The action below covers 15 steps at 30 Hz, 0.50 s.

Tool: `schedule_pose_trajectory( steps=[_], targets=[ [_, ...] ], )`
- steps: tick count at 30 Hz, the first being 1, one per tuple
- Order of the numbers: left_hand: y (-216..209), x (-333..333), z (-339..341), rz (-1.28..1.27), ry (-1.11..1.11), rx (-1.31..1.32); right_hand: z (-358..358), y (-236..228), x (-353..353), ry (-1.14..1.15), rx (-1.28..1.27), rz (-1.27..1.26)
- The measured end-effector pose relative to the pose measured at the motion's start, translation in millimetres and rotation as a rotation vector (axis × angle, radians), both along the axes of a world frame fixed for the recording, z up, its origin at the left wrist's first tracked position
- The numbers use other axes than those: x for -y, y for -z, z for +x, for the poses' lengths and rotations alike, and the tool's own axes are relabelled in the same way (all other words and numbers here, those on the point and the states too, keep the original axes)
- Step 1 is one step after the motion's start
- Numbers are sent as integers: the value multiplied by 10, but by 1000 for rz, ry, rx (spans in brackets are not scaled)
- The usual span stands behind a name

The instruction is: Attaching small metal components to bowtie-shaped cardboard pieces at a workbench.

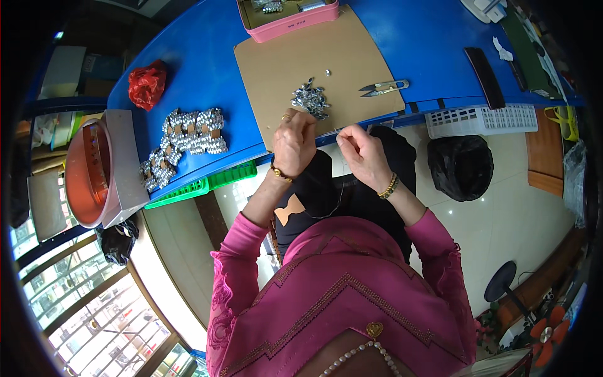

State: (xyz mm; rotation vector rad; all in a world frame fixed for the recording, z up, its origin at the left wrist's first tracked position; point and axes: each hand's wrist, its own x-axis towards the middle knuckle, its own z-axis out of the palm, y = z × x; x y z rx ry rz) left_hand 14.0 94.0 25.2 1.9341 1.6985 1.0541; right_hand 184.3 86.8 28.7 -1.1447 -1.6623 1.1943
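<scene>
A loose pile of small, shiny silver beads (310, 99) lies on a brown cardboard sheet (276, 69) at the table's front edge. Just in front of this pile, my left hand (295, 143) is closed with its fingers bent together. To its right, my right hand (366, 157) pinches thumb against forefinger, apart from the left. Whatever either hand holds is too small or hidden to name. A thin pale strand (340, 202) runs over my dark-clothed lap, beside a notched tan card (289, 210). Thread snips (383, 88) rest on the sheet's right side.
Silver bead strands wound on cards (193, 131) lie left on the blue table (207, 56), near a crumpled red bag (147, 85). A pink tin (292, 25) stands at the back. Below the table's right edge are a white basket (482, 120) and a black-lined bin (460, 168).
</scene>
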Motion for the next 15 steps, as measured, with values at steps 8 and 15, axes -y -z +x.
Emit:
schedule_pose_trajectory(
  steps=[8, 15],
  targets=[
    [-155, 99, 37, -632, 47, 1057, -22, -84, -24, -35, 116, 204],
    [-173, 119, 61, -680, 30, 1258, -10, -76, -18, -42, 148, 242]
  ],
)
